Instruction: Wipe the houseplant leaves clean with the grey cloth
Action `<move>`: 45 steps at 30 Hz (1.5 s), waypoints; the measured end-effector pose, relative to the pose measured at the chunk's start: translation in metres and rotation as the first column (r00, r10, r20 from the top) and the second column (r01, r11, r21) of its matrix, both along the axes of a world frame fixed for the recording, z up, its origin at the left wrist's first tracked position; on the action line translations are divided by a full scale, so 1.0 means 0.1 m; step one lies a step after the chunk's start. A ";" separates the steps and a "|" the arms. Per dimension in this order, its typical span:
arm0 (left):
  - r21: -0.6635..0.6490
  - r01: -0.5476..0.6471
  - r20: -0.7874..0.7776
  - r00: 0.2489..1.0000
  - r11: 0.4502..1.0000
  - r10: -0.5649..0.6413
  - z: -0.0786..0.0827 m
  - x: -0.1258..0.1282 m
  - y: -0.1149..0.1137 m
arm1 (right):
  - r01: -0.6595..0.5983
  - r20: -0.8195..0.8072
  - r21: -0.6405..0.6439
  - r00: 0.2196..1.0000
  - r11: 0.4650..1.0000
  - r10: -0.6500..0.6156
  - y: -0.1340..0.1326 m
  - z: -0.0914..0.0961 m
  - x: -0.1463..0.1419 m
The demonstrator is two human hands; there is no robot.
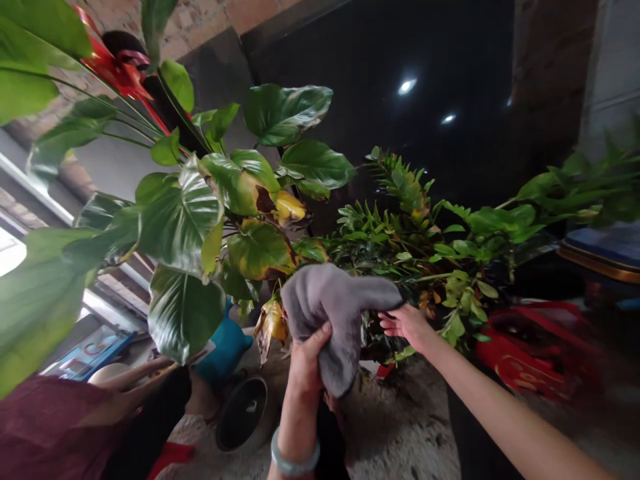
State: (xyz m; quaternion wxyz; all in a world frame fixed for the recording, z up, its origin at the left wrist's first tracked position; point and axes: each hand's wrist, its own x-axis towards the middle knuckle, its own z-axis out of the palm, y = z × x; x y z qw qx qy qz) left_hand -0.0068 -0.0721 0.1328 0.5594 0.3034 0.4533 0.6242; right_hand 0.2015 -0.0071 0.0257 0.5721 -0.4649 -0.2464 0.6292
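A soft grey cloth [327,300] hangs bunched in the middle of the head view. My left hand [307,357], with a pale bangle at the wrist, is closed around its lower part, thumb on the near side. One end of the cloth sticks out to the right. Just below that end is my right hand [405,327], its fingers stretched out and slightly apart; I cannot tell whether they touch the cloth. Beyond the cloth stands a leafy plant with large green leaves [183,217], some of them yellow and brown. A low bushy plant [380,230] spreads behind my right hand.
A co-worker in a maroon top [55,427] is at the lower left, arms reaching under the leaves. A dark round pot [245,413] and a blue container [225,350] stand near them. At the right lies a red bag [535,353]. Behind rises a glossy black panel [380,53].
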 end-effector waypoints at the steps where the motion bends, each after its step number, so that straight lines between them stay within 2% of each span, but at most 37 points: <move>1: 0.030 -0.056 0.008 0.998 0.998 0.056 0.03 0.02 0.08 | -0.006 0.001 0.000 1.000 1.000 0.006 0.02 -0.02 -0.01; 2: 0.032 -0.094 0.012 0.996 0.995 0.093 0.00 0.05 0.13 | -0.009 0.002 0.002 1.000 1.000 0.009 0.02 -0.05 -0.01; 4: -0.043 -0.088 0.002 0.996 0.995 0.089 -0.21 0.08 0.15 | -0.005 0.005 0.005 1.000 1.000 0.005 -0.03 -0.13 0.05; 7: -0.218 0.036 -0.004 0.999 0.975 -0.038 -0.68 0.07 -0.01 | 0.001 0.006 0.005 1.000 1.000 -0.001 -0.18 -0.27 0.19; 9: -0.258 0.100 0.031 0.995 0.961 -0.096 -0.86 0.01 -0.15 | -0.012 0.000 0.008 1.000 1.000 0.012 -0.26 -0.35 0.26; 11: -0.236 0.099 0.053 0.995 0.967 -0.089 -0.79 -0.06 -0.20 | -0.035 -0.013 0.017 0.999 0.999 0.035 -0.31 -0.39 0.30; 13: -0.142 0.031 0.059 0.998 0.989 -0.023 -0.51 -0.12 -0.13 | -0.055 -0.026 0.030 0.998 0.998 0.056 -0.32 -0.41 0.30; 15: -0.008 -0.078 0.078 0.994 0.997 0.078 -0.20 -0.12 0.06 | -0.085 -0.049 0.052 0.995 0.995 0.087 -0.31 -0.40 0.28; 17: 0.054 -0.164 0.097 0.983 0.985 0.159 -0.01 -0.07 0.28 | -0.120 -0.088 0.078 0.988 0.990 0.126 -0.32 -0.39 0.27; 19: 0.019 -0.196 0.079 0.978 0.980 0.194 -0.06 0.01 0.41 | -0.152 -0.144 0.092 0.976 0.984 0.165 -0.34 -0.38 0.26; 21: -0.082 -0.148 0.028 0.988 0.986 0.150 -0.34 0.07 0.39 | -0.174 -0.202 0.080 0.962 0.982 0.187 -0.36 -0.39 0.26; 24: -0.242 0.019 0.003 1.000 0.970 -0.019 -0.84 0.05 0.09 | -0.207 -0.235 0.050 0.948 0.977 0.213 -0.37 -0.42 0.29; 26: -0.263 0.110 0.013 0.994 0.958 -0.111 -0.97 -0.04 -0.12 | -0.232 -0.214 0.051 0.947 0.971 0.238 -0.38 -0.44 0.32; 27: -0.251 0.138 0.016 0.990 0.958 -0.139 -0.94 -0.09 -0.19 | -0.247 -0.202 0.060 0.946 0.967 0.254 -0.38 -0.44 0.33; 29: -0.187 0.123 0.016 0.992 0.975 -0.122 -0.70 -0.19 -0.17 | -0.261 -0.193 0.079 0.943 0.962 0.272 -0.38 -0.44 0.34; 32: -0.025 -0.118 0.039 0.992 0.993 0.118 -0.21 -0.26 0.11 | -0.240 -0.202 0.073 0.947 0.968 0.250 -0.39 -0.41 0.32; 34: 0.029 -0.288 0.047 0.957 0.957 0.286 -0.06 -0.23 0.31 | -0.222 -0.170 0.058 0.959 0.973 0.229 -0.40 -0.39 0.29; 35: 0.023 -0.332 0.034 0.943 0.943 0.331 -0.07 -0.20 0.37 | -0.213 -0.141 0.046 0.966 0.976 0.217 -0.40 -0.38 0.27; 37: -0.048 -0.308 -0.018 0.951 0.950 0.307 -0.26 -0.13 0.36 | -0.179 -0.080 0.008 0.981 0.984 0.179 -0.39 -0.39 0.26; 39: -0.155 -0.161 -0.057 0.987 0.975 0.153 -0.55 -0.08 0.20 | -0.131 -0.052 -0.030 0.990 0.991 0.129 -0.38 -0.40 0.27; 41: -0.236 -0.019 -0.063 0.998 0.972 0.005 -0.75 -0.08 -0.01 | -0.104 -0.059 -0.042 0.993 0.994 0.101 -0.37 -0.42 0.29; 43: -0.231 0.005 -0.057 0.998 0.973 -0.018 -0.74 -0.12 -0.14 | -0.101 -0.076 -0.038 0.992 0.994 0.098 -0.36 -0.44 0.30; 45: -0.140 -0.074 -0.038 0.997 0.987 0.070 -0.52 -0.19 -0.11 | -0.112 -0.086 -0.028 0.990 0.993 0.109 -0.36 -0.45 0.31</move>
